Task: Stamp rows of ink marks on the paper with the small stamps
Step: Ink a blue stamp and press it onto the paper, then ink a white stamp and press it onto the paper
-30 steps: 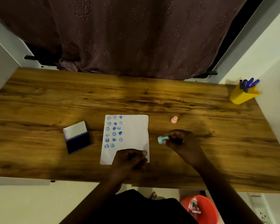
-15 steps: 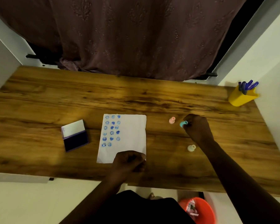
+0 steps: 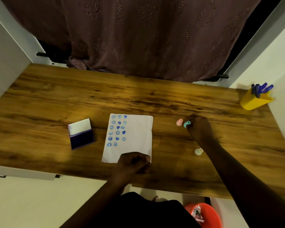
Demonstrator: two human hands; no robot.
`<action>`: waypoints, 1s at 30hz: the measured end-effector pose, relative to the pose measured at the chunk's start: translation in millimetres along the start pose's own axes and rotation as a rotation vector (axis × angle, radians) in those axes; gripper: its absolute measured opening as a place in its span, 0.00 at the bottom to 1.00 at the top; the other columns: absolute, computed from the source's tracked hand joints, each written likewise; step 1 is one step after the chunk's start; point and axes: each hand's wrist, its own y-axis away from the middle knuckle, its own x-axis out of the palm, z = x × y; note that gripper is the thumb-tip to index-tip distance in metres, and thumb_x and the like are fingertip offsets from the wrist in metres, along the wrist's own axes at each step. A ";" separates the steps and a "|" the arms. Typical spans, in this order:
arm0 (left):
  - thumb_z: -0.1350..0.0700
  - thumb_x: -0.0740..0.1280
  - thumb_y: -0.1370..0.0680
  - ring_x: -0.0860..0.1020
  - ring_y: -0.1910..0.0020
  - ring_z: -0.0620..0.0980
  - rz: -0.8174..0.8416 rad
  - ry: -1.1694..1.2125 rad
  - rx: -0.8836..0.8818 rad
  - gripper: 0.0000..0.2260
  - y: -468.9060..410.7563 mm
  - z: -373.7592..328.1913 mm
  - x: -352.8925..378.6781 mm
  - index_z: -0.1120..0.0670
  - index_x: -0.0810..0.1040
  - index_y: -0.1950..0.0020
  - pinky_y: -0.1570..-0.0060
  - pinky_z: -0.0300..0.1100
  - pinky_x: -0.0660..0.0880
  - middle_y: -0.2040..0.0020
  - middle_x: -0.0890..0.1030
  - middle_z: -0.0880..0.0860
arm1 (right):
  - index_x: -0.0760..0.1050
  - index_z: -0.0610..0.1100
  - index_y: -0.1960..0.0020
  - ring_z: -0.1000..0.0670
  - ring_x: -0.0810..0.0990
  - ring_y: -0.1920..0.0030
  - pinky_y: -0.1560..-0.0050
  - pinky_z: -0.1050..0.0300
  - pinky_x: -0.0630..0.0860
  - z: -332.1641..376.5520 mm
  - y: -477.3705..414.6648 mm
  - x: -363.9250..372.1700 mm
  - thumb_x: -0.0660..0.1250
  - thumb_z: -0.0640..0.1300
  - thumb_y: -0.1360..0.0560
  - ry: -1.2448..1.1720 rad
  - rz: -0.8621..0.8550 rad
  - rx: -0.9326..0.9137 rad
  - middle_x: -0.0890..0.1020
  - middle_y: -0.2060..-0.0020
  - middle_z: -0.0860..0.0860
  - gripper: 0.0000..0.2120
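1. The paper [image 3: 130,137] lies flat on the table [image 3: 48,99], a little left of centre, its near edge close to the table's front edge. Blue ink marks [image 3: 118,130] fill three columns down its left side; the right half is blank.
2. The left hand [image 3: 133,162] is closed in a loose fist and presses on the paper's near right corner. It grips nothing visible.
3. The right hand [image 3: 199,127] is to the right of the paper, well clear of its edge, and pinches a teal stamp [image 3: 186,124] at its fingertips. Whether the stamp touches the table cannot be told.
4. A pink stamp [image 3: 179,122] stands just left of the teal one, close beside it. A white stamp [image 3: 198,151] lies nearer the front, just beside the right forearm.
5. The ink pad [image 3: 81,135] sits open left of the paper, apart from it, white lid raised at the back.
6. A yellow pen holder [image 3: 255,100] with blue pens [image 3: 262,88] occupies the far right corner.
7. Bare wood runs between paper and stamps, and across the whole back strip up to the curtain [image 3: 146,38]. Walls close both ends of the table.
8. A red bin [image 3: 209,214] stands on the floor below the front edge, right of the person.
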 end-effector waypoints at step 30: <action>0.56 0.76 0.23 0.88 0.58 0.55 0.067 -0.078 -0.026 0.02 -10.6 -5.9 7.4 0.53 0.88 0.53 0.48 0.51 0.85 0.56 0.90 0.57 | 0.84 0.43 0.47 0.38 0.85 0.50 0.49 0.47 0.81 -33.0 92.3 2.2 0.76 0.46 0.29 0.143 0.043 0.073 0.87 0.52 0.42 0.12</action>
